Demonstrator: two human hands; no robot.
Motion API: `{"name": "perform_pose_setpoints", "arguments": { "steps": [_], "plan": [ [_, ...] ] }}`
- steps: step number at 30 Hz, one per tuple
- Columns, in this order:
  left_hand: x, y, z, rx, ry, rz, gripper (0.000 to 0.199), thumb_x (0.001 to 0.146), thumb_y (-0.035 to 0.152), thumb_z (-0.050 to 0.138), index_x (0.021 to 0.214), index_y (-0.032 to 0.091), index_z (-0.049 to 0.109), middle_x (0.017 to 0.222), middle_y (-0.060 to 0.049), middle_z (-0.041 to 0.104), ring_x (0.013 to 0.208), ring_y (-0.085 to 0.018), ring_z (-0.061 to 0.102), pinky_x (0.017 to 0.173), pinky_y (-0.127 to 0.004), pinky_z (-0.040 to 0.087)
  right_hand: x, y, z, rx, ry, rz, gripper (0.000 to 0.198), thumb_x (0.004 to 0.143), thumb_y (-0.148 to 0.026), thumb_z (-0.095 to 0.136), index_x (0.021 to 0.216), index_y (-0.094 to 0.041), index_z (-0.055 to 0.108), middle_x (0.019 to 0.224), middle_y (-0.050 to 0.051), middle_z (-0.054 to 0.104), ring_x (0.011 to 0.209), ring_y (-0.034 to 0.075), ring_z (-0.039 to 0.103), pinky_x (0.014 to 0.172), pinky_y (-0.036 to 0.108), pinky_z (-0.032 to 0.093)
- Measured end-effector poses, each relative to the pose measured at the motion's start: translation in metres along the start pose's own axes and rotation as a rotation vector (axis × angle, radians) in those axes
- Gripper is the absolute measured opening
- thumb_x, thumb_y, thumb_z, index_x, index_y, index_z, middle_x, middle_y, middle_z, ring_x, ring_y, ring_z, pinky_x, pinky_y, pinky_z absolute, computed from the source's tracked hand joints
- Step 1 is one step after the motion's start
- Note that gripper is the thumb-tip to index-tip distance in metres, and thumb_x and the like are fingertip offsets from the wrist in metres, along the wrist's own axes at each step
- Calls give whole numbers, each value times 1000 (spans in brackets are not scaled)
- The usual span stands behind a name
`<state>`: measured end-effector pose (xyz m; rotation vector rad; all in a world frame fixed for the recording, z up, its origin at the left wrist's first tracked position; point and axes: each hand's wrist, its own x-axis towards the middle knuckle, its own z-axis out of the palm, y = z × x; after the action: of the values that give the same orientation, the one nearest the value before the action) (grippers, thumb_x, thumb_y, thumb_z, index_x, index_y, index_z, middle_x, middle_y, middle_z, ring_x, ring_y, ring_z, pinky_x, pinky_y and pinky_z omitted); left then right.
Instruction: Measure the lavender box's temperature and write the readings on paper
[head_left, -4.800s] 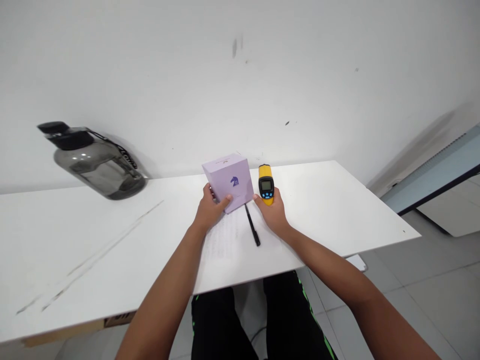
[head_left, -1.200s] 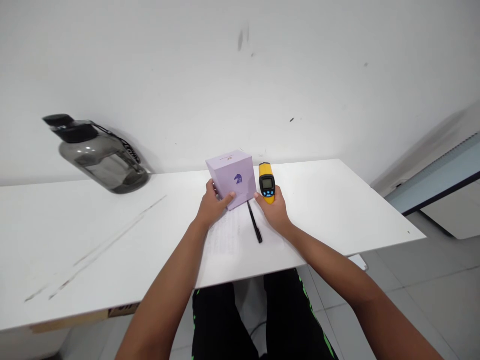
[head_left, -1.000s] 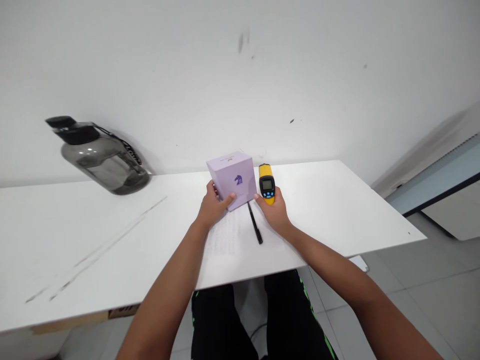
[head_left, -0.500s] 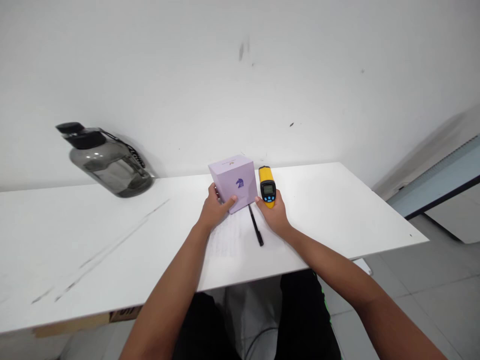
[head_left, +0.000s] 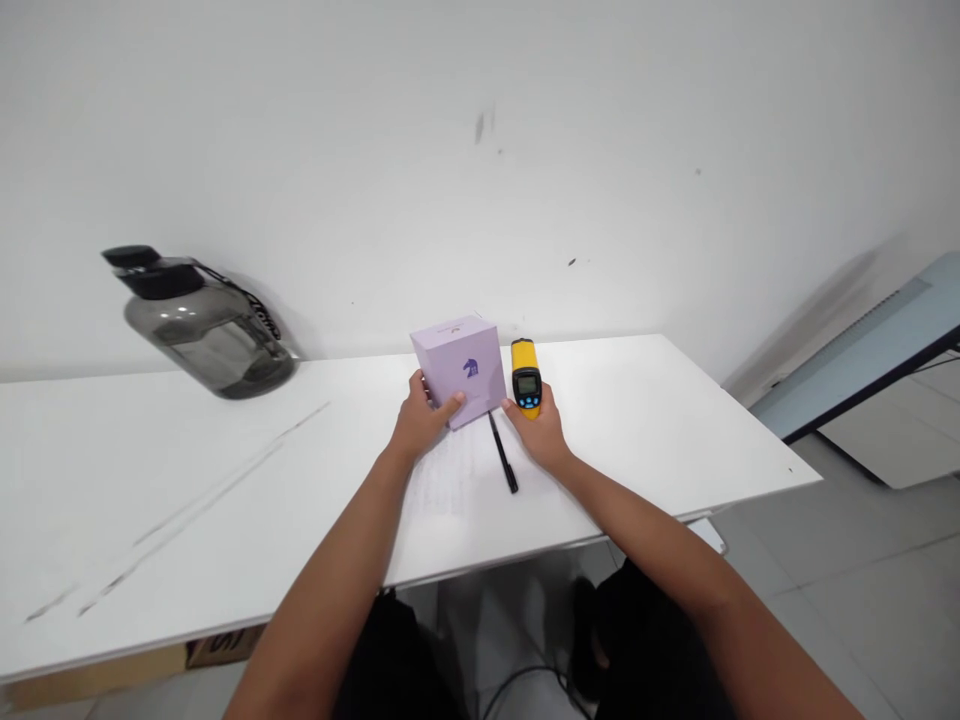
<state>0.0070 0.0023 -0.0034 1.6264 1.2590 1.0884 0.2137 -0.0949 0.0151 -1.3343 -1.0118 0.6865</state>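
Observation:
A lilac box [head_left: 461, 372] with a dark purple horse-head mark stands tilted near the wall side of the table. My left hand [head_left: 421, 418] is closed on its lower left corner, thumb across the front face. In my right hand [head_left: 541, 428] is a yellow and black infrared thermometer [head_left: 527, 375], gripped by its handle, with its small screen and blue buttons toward me. The right thumb lies beside the box's lower right corner; I cannot tell if it touches. Between my hands a black pen [head_left: 503, 455] lies on a written sheet of paper [head_left: 442, 480].
A large grey translucent bottle [head_left: 214, 335] with a black lid and strap stands at the left by the wall. The white table [head_left: 187, 450] ends at a front edge close to my legs and a right edge. Beyond it is a pale blue panel [head_left: 862, 350].
The view has shifted slightly, and my right leg has moved outward under the table. Both hands keep their holds on the box and the thermometer.

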Motion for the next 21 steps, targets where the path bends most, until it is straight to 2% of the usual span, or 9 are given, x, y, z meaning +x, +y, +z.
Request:
{"name": "perform_pose_setpoints", "arguments": {
  "steps": [6,13,17,21],
  "plan": [
    [-1,1,-1,-17,-5,6,94,75,62,82,150,26,37,141,-18,62,131,-33,61,105,-51,52,7,2,-2,6,13,5,61,72,-59,79,115,-24,55,98,1,69,90,21,65,85,39,53],
    [-4,3,-1,-41,18,23,93,74,64,82,145,23,39,137,-17,63,127,-33,62,104,-51,52,9,7,0,1,-23,-33,66,76,-59,77,127,-24,55,113,6,71,100,25,67,90,41,55],
    [-4,3,0,-65,16,55,92,71,66,82,140,22,41,136,-18,62,119,-31,66,99,-49,56,7,6,1,38,-17,-16,68,75,-56,78,129,-23,54,119,9,70,107,27,67,95,44,54],
    [-5,4,-2,-55,20,88,91,70,69,82,137,22,42,138,-18,61,122,-31,65,103,-51,54,6,5,2,67,-8,-25,65,74,-51,76,128,-22,54,120,10,70,108,29,67,97,46,53]
  ]
}}
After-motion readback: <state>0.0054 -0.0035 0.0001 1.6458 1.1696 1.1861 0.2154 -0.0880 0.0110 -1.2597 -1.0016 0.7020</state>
